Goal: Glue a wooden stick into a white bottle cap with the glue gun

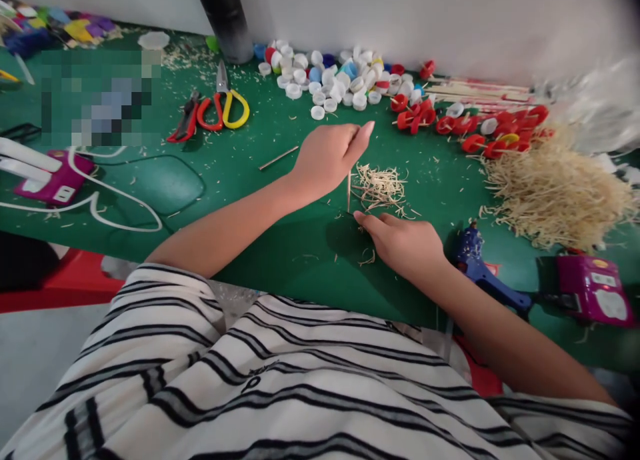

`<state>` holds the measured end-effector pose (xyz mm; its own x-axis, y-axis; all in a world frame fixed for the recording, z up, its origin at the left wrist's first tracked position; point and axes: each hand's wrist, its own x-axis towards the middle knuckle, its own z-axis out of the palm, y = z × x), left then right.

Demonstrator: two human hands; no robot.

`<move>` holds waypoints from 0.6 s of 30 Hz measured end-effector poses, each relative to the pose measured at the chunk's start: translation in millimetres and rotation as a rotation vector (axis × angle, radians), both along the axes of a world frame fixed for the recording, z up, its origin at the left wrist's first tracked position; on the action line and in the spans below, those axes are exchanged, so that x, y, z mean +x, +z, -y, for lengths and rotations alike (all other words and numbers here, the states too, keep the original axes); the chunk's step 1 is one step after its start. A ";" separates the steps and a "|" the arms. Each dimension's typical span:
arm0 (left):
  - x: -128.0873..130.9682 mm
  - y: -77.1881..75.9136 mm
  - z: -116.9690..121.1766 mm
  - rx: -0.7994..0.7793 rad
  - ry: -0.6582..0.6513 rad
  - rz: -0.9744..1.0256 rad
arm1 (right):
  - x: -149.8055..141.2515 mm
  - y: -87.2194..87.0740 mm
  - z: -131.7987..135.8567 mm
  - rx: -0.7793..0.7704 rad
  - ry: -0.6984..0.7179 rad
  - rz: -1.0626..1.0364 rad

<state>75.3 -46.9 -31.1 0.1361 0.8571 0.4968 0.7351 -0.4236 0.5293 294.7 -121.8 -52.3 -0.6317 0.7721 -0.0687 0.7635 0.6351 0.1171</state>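
Note:
My left hand (pixel 327 155) is closed round a thin wooden stick (pixel 349 192), whose lower end points toward my body. Beside that end, my right hand (pixel 407 243) is closed with the thumb and fingers pressed together. A thin dark edge shows at its fingertips, but the fingers hide most of what it holds. Just right of the stick lies a small heap of pale wood shavings (pixel 381 188). Another thin stick (pixel 278 158) rests on the green table (pixel 280 253), left of my left hand.
White and coloured bottle caps (pixel 330 80) line the wall, with red cap pieces (pixel 510 130) farther right. A large shavings pile (pixel 560 187), a blue glue gun (pixel 493 283) and a purple power block (pixel 595 290) sit right. Scissors (pixel 225 100), red pliers (pixel 186 119) and white cables (pixel 95 203) lie left.

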 end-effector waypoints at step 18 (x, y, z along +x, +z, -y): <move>8.6 3.4 -1.0 0.022 -0.036 0.070 | -9.8 4.0 -5.8 0.035 -0.067 -0.048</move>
<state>83.9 -45.9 -27.7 0.1311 0.8410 0.5249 0.6807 -0.4613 0.5691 284.9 -116.0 -48.4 -0.5808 0.8139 -0.0119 0.8091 0.5789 0.1009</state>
